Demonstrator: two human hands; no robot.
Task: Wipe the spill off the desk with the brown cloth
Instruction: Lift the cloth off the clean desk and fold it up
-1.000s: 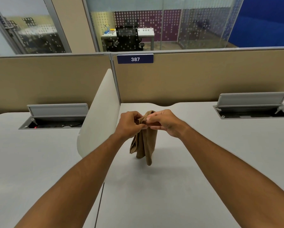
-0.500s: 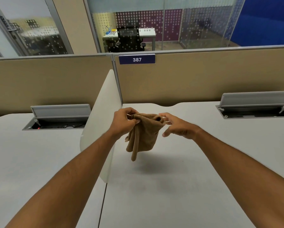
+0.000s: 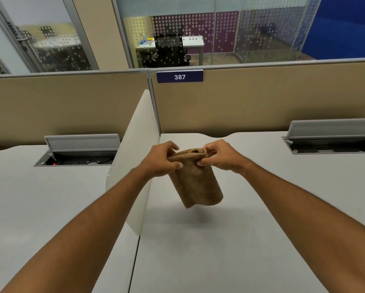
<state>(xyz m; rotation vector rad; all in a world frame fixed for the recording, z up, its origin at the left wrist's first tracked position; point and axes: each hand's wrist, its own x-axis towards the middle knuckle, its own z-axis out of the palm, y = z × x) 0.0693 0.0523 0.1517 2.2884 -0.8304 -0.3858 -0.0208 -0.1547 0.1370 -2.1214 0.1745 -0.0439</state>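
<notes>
The brown cloth (image 3: 195, 182) hangs folded in the air above the white desk (image 3: 230, 240), casting a shadow below it. My left hand (image 3: 161, 159) pinches its upper left edge. My right hand (image 3: 221, 157) pinches its upper right edge. Both hands are close together at the top of the cloth. No spill shows on the desk surface.
A white divider panel (image 3: 133, 166) stands just left of my left arm. Open cable trays sit at the back left (image 3: 80, 151) and back right (image 3: 329, 138). A beige partition (image 3: 262, 102) with a "387" sign closes off the far edge.
The cloth was bunched in a narrow strip between my hands; it now hangs wider and flatter. My right hand let go briefly, then gripped the top edge again.
</notes>
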